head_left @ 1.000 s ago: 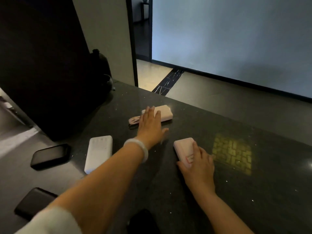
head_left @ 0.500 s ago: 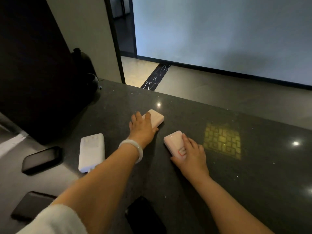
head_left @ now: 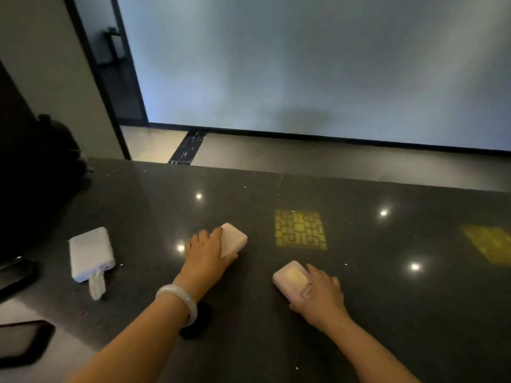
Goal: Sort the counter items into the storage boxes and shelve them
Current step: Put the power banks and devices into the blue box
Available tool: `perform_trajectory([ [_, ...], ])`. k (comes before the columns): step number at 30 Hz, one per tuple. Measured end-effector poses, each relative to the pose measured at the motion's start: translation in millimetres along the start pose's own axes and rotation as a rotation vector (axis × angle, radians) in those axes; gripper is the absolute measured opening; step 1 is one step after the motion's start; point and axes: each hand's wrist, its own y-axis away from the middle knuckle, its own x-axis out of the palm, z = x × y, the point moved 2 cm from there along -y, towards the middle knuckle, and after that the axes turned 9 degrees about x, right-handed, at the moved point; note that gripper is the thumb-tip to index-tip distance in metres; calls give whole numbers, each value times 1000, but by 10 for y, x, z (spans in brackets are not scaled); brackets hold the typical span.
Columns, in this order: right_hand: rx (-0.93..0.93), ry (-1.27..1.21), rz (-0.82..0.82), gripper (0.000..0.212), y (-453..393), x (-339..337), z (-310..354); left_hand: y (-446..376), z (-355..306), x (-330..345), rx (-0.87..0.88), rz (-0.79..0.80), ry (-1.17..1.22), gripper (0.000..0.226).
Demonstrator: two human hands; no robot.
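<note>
Left hand (head_left: 206, 254) fingers curled over a pink power bank (head_left: 233, 239) flat on the dark counter (head_left: 359, 327), gripping it; right hand (head_left: 318, 295) likewise wrapped round a second pink power bank (head_left: 289, 279) nearer the front. Off to the left, untouched: white power bank (head_left: 90, 254) with short strap, two black devices (head_left: 23, 341) at the counter's edge.

Left hand (head_left: 206, 254) hid the near-left part of a pink power bank (head_left: 234, 239); fingers' grip unclear. Right hand (head_left: 318, 295) covered the 2nd pink power bank (head_left: 290, 280) at its right edge. Left of the white power bank (head_left: 91, 254), 2 dark phones (head_left: 16, 275) (head_left: 25, 341) were cut by frame edge; a black shape (head_left: 41, 156) too dark to ID
</note>
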Motion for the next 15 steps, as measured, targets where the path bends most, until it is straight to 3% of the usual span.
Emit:
perform_trajectory([
  [8,123,-216,-218,98,844,-1254,-1276,629,-1558,176,296,0,145,72],
  [15,241,-231,-387,104,1756,-2069,-2410,1253,-2947,327,548,91,258,73],
])
